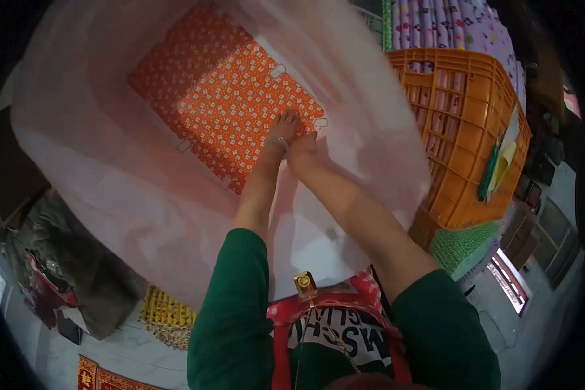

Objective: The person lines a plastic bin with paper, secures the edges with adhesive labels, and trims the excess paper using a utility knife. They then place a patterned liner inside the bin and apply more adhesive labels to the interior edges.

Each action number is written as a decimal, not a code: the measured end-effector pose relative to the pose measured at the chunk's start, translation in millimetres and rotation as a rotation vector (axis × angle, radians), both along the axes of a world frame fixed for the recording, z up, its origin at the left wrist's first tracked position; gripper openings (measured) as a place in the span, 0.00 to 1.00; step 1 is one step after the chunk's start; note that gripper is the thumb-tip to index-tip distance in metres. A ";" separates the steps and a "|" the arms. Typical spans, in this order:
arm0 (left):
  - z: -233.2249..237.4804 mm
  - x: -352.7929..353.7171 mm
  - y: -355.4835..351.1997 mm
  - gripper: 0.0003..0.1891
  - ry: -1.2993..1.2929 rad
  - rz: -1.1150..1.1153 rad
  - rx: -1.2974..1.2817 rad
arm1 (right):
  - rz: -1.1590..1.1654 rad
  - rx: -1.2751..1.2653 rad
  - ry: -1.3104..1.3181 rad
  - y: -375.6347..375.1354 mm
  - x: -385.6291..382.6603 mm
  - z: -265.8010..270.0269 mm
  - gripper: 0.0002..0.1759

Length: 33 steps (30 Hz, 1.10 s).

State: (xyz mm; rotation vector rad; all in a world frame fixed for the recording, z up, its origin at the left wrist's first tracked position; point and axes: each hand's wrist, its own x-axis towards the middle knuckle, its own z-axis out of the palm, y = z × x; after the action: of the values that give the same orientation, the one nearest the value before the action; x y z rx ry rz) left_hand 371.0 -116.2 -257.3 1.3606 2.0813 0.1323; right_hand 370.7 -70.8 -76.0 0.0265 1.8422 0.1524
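Note:
An orange sheet with a small white flower print (221,97) lies on a wide pale pinkish-white surface (130,188), which looks like soft sheeting. My left hand (285,129) rests on the orange sheet near its right-hand corner, fingers stretched out flat. Beside it, my right hand (303,153) is at the sheet's edge, over the pale surface. Its fingers look curled in, and whatever they hold is hidden. A small shiny thing shows by my left fingers, too small to name. Several small pale rectangular outlines sit along the sheet's edges.
An orange plastic crate (458,149) stands close on the right, with purple patterned fabric (455,23) behind it and a green patterned bundle (465,247) below. At left lies dark crumpled cloth (84,260), near a yellow patterned stack (166,309).

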 end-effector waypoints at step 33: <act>-111.8 -19.4 139.5 0.18 -1.511 1.408 1.121 | -0.951 -0.532 1.056 124.3 94.0 185.8 0.38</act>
State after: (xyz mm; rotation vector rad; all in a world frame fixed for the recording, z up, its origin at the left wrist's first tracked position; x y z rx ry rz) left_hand 351.6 23.3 -369.1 -0.3318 0.9891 2.2200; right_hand 464.6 53.6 109.8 0.7078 2.6104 -1.2190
